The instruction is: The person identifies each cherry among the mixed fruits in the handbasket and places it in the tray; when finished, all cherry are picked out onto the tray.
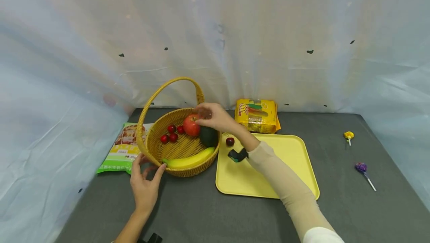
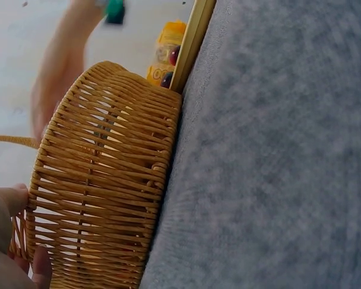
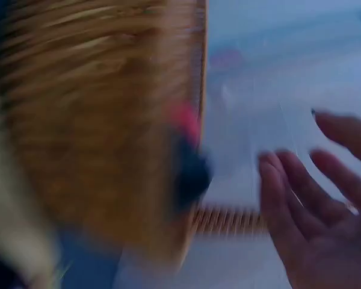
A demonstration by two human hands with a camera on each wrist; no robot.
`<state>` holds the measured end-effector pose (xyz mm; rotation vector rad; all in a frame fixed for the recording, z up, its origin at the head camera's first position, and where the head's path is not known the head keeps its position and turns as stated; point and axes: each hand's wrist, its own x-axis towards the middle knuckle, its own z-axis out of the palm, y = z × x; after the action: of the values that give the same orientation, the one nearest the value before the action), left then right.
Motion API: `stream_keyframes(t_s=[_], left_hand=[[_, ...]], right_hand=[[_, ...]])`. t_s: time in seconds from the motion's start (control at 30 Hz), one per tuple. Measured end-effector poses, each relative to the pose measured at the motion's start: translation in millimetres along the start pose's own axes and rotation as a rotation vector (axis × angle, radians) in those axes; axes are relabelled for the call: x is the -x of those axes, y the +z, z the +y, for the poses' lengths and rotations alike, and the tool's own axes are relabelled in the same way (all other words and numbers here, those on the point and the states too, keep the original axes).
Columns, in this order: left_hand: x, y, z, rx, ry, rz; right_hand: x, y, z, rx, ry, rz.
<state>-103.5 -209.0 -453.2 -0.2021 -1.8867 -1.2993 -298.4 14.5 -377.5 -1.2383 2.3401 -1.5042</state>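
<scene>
A woven basket [image 1: 183, 174] with a tall handle stands left of the middle of the table. My left hand [image 1: 145, 189] grips its rim at the front left, thumb and fingers at the wicker. Over the back right of the rim is my right hand [image 1: 216, 118], beside a red apple [image 1: 190, 126] and a dark green fruit [image 1: 209, 137]. In the right wrist view its fingers [image 3: 301, 198] are spread a little, with nothing between them. Several red cherries [image 1: 173, 137] and a yellow banana [image 1: 191, 161] also lie in the basket.
Right of the basket lies a yellow tray [image 1: 248, 179], a dark cherry [image 1: 230, 141] at its left. Behind it sits a yellow food packet [image 1: 256, 116]. A green packet [image 1: 121, 153] lies left of the basket. Yellow [image 1: 348, 135] and purple [image 1: 361, 167] lollipops lie far right.
</scene>
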Motion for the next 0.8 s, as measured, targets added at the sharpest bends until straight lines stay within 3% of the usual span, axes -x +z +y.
stream_keyframes(t_s=[0.13, 0.23, 0.47, 0.63, 0.8], left_hand=[[-2.3, 0.8, -1.8, 0.0, 0.028, 0.0], [-2.9, 0.7, -2.2, -0.003, 0.028, -0.006], [-1.0, 0.8, -3.5, -0.015, 0.013, -0.013], [0.8, 1.1, -3.5, -0.021, -0.009, -0.011], [1.8, 0.0, -2.4, -0.034, -0.016, -0.008]], right_hand=[[-49, 31, -12, 0.048, 0.041, -0.333], [-69, 55, -10, 0.032, 0.093, -0.477], [-78, 90, 1, 0.13, 0.194, -0.517], [-75, 97, 5, 0.189, 0.231, -0.574], [-71, 98, 9, 0.167, 0.254, -0.659]])
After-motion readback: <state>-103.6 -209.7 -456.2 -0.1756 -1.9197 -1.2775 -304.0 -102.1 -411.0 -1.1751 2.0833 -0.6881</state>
